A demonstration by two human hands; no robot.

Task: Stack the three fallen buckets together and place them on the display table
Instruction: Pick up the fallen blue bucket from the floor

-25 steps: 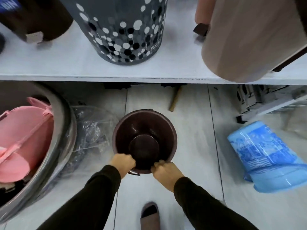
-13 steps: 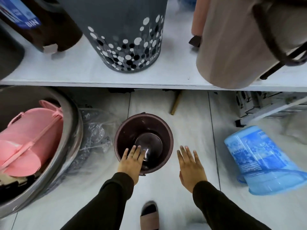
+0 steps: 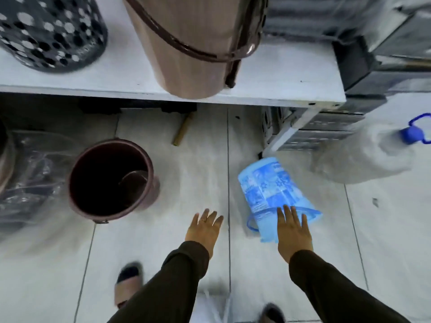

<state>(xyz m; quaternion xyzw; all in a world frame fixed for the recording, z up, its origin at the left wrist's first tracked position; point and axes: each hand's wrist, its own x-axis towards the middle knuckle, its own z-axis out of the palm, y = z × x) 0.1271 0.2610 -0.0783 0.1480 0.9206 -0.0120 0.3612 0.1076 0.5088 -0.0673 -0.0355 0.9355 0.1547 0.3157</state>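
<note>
Down on the tiled floor [image 3: 163, 252], I see my right hand [image 3: 294, 231] spread flat with fingers wide, lying over the rim end of the blue bucket [image 3: 270, 190], holding nothing; whether the palm presses the plastic or hovers just above it I cannot tell. That bucket lies on its side, base pointing toward the table leg [image 3: 289, 134] and mouth toward me, its blue handle [image 3: 250, 223] looping out at the left of the rim. My left hand [image 3: 204, 228] is open too, fingers fanned, a ring on one of them, empty over bare tile between the two buckets. The maroon bucket [image 3: 112, 178] stands upright well to the left, with what looks like another nested inside it, though the dark interior blurs that. Crumpled clear plastic [image 3: 32, 173] lies against its left side. Above, the white table [image 3: 279, 75] carries a tan bucket [image 3: 186, 43] with a dark handle and a spotted grey bin [image 3: 49, 33]. A short stick [image 3: 183, 132] lies under the table edge. To the right of the blue bucket sits a big water jug [image 3: 373, 155] with a blue cap, near but apart. My sandalled foot [image 3: 128, 283] shows at the bottom.
</note>
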